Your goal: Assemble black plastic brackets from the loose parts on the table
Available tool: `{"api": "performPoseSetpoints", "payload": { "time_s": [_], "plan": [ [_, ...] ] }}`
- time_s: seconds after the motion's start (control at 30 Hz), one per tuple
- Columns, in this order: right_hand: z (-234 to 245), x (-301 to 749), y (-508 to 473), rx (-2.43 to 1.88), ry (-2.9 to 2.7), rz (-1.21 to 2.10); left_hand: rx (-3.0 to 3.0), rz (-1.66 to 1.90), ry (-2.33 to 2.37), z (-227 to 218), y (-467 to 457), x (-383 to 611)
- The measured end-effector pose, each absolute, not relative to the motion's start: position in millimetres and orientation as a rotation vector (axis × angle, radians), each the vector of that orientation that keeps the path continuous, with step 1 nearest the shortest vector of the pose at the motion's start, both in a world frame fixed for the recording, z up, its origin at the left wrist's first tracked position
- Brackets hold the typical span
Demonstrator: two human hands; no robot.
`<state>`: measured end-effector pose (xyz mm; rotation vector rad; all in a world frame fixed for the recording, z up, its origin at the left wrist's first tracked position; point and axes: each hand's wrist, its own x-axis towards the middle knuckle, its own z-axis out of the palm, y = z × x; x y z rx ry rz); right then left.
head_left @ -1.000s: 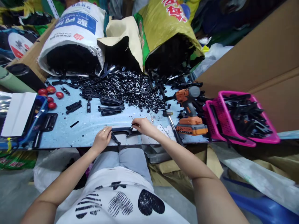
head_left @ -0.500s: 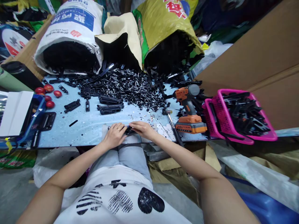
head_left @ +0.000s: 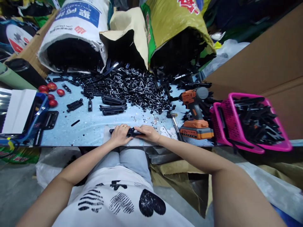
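Note:
A long black plastic part (head_left: 131,132) lies crosswise at the table's front edge, on a pale board (head_left: 107,136). My left hand (head_left: 120,135) is closed over its left half, with the part's end sticking out past the fingers. My right hand (head_left: 147,133) grips its right end, the thumb and fingers pressed against it. Palms and fingers hide much of the part. Behind my hands, a few similar black parts (head_left: 113,109) lie stacked on the blue table. Further back is a heap of small black pieces with metal pins (head_left: 137,88).
An orange cordless drill (head_left: 195,113) stands at the right beside a hammer (head_left: 175,123). Pink baskets (head_left: 251,138) hold black parts. Open sacks (head_left: 71,34) line the back. Red fruits (head_left: 52,86) and a blue bin (head_left: 39,118) are at the left.
My hands have come slightly apart along the black part, and more of it shows between them and at its left end. The camera view has shifted a little.

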<state>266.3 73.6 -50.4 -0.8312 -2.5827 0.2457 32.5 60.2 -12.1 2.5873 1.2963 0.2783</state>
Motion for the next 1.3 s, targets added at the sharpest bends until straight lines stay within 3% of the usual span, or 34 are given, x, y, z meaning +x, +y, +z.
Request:
{"api": "performPoseSetpoints", "payload": {
  "time_s": [0.47, 0.7, 0.87, 1.07, 1.3],
  "plan": [
    [-53.2, 270.6, 86.4, -0.616, -2.658, 0.406, 2.576, 0.274, 1.285, -12.8, 61.4, 33.0],
    [-48.5, 264.5, 79.1, -0.925, -2.544, 0.362, 2.558, 0.292, 1.385, -17.3, 58.7, 35.6],
    [-49.7, 264.7, 82.0, -0.700, -2.691, 0.328, 2.574, 0.303, 1.344, -18.7, 57.7, 37.3],
    [-38.8, 263.2, 77.3, -0.999, -2.658, 0.206, 2.541, 0.322, 1.395, -14.8, 54.5, 38.1],
    [15.0, 248.0, 53.8, -1.310, -2.805, -0.047, 2.497, 0.605, 1.333, -18.1, 50.1, 21.0]
  ]
}}
